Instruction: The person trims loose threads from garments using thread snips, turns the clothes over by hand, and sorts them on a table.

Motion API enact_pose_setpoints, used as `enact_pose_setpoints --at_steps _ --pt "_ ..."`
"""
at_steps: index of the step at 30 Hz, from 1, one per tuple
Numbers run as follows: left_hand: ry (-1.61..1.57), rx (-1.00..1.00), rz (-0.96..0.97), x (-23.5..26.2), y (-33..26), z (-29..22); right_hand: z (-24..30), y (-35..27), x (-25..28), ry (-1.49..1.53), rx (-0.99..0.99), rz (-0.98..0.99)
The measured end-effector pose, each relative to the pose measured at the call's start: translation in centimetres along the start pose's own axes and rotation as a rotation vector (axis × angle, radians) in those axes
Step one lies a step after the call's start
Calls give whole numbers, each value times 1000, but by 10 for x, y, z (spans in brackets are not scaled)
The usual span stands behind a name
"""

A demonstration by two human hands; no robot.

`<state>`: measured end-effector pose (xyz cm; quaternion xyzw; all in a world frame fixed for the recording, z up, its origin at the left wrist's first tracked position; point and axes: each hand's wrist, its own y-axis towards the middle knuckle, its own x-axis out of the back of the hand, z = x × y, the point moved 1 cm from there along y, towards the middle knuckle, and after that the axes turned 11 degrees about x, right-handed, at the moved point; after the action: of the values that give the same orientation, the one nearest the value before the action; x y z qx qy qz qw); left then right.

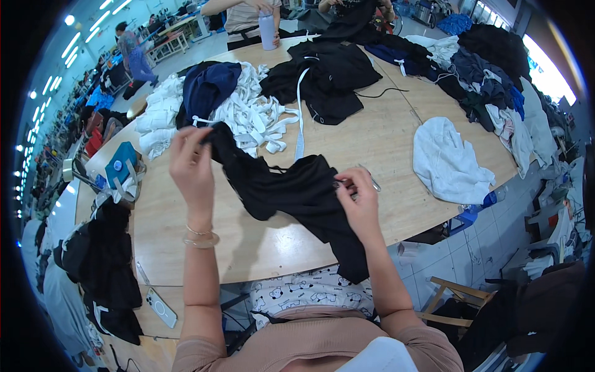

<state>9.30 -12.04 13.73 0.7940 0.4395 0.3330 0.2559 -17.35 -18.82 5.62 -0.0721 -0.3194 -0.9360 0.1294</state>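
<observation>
A black cloth garment [279,192] hangs stretched between my two hands above the wooden table. My left hand [191,167] pinches its upper left end, raised higher than the rest. At the other side my right hand [359,198] has its fingers closed on the garment's edge, and the lower part drops toward my lap. A small shiny metal piece [375,184] shows by the right fingers; its kind is too small to tell. Just beyond the left hand lie a heap of white fabric strips [257,115] and a navy cloth [211,85].
On the table [384,136] are a black garment pile [331,74], a white cloth [446,161] and a measuring tape [300,118]. A phone [162,307] lies near left, below black clothes [102,266]. Across the table a person holds a bottle [267,30]. A wooden chair [452,301] stands right.
</observation>
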Motion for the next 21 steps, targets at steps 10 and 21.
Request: enact_pose_setpoints --at_steps 10,21 --pt "-1 -636 -338 -7 152 -91 -152 -37 50 -644 -146 -148" --pt "-100 -308 377 -263 326 -129 -165 -22 42 -690 -227 -158"
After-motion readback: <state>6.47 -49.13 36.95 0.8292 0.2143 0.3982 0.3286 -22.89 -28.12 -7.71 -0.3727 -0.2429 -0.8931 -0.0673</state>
